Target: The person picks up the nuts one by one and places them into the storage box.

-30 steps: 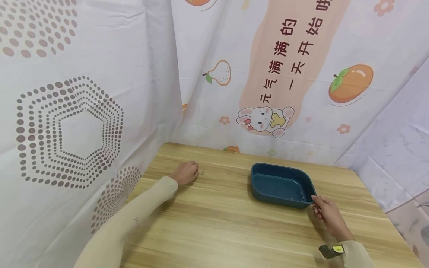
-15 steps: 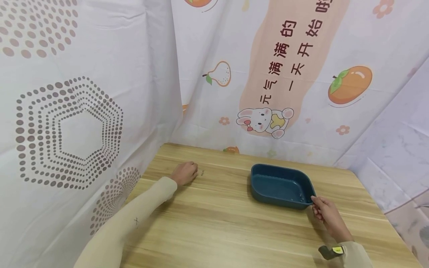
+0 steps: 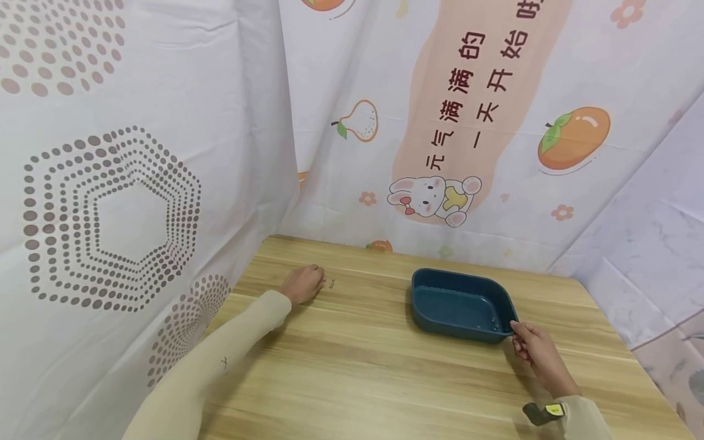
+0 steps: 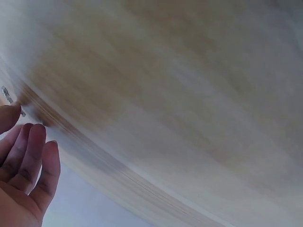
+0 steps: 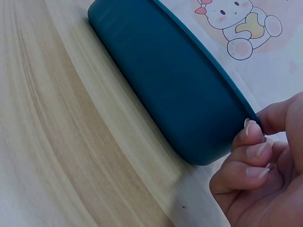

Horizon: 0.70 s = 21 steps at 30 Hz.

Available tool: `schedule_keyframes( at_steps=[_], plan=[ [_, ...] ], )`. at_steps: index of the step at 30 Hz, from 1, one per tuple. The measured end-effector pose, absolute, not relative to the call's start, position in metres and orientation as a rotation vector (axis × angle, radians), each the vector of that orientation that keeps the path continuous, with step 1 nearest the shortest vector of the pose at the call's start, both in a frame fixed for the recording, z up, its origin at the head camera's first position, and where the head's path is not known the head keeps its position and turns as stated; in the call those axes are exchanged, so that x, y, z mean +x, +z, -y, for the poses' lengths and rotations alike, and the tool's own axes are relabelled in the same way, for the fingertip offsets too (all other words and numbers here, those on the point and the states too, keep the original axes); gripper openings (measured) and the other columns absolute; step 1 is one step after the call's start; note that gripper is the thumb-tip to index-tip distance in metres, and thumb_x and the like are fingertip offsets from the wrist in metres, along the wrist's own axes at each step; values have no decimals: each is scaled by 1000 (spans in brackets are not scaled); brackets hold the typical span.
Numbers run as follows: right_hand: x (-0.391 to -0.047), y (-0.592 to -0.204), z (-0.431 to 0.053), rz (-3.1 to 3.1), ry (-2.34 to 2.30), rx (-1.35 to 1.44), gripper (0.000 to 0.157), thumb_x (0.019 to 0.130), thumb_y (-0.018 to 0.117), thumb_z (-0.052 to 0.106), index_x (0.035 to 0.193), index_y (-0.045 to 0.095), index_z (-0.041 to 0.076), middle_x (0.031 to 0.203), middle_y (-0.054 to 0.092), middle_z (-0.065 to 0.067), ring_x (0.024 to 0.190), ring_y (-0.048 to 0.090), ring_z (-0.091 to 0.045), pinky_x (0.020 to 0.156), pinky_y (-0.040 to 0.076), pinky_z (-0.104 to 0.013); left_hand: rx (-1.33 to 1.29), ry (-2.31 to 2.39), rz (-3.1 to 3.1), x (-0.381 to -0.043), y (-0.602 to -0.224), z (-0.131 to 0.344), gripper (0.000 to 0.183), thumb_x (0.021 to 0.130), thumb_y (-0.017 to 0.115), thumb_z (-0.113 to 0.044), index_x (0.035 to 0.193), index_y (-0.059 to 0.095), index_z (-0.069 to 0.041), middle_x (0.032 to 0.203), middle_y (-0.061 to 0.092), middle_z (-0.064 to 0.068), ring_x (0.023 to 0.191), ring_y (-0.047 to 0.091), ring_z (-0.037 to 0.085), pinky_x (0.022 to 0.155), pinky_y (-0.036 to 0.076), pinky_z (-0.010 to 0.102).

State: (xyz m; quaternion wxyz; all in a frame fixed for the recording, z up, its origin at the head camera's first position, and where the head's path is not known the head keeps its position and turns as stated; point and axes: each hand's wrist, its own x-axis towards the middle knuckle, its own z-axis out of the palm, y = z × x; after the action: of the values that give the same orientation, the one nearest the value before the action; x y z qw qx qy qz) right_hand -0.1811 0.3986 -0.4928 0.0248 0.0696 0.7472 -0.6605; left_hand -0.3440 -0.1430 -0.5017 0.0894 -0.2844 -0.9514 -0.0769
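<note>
A dark teal plastic box (image 3: 451, 328) with rounded corners stands on the wooden table. Inside its near right corner lie several tiny shiny pieces (image 3: 494, 324). My right hand (image 3: 536, 353) pinches the rim at that corner between thumb and index finger; the other fingers curl below, outside the wall (image 5: 175, 80). At the far left, my left hand (image 3: 303, 285) is low over the table, fingers loosely bent. In the left wrist view a small silvery piece (image 4: 22, 113) sits right at its thumb tip, with more small silvery pieces (image 4: 6, 94) beyond. A gap shows between thumb and fingers.
The wooden table (image 3: 352, 379) reaches back to a printed curtain (image 3: 352, 208). A white dotted curtain (image 3: 236, 153) hangs close along the left side, and a pale one (image 3: 649, 256) on the right. A black strap piece (image 3: 541, 413) sticks out from the right sleeve.
My left hand has shifted very slightly left, and a tiny piece beside its fingertips has come into view. My right hand and the box have hardly moved.
</note>
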Motion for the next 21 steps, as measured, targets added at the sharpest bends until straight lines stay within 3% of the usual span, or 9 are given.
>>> schedule_keyframes(
  at_steps=[10,21],
  plan=[
    [-182,-492,-400,-2319,-2010,210,40,101,46,33,80,48,-1,62,47,4,47,39,-6,43,22,-35,-833,-213,2859,-344,-499,143,10,92,65,-18,93,65,-8,86,61,1,77,60,13,66,51,25],
    [-182,-492,-399,-2316,-2018,217,41,101,47,34,79,49,-1,61,46,3,47,38,-6,46,19,-38,-795,-202,2868,-345,-501,146,15,90,67,-20,98,65,-8,87,61,1,76,60,13,63,51,25]
  ],
)
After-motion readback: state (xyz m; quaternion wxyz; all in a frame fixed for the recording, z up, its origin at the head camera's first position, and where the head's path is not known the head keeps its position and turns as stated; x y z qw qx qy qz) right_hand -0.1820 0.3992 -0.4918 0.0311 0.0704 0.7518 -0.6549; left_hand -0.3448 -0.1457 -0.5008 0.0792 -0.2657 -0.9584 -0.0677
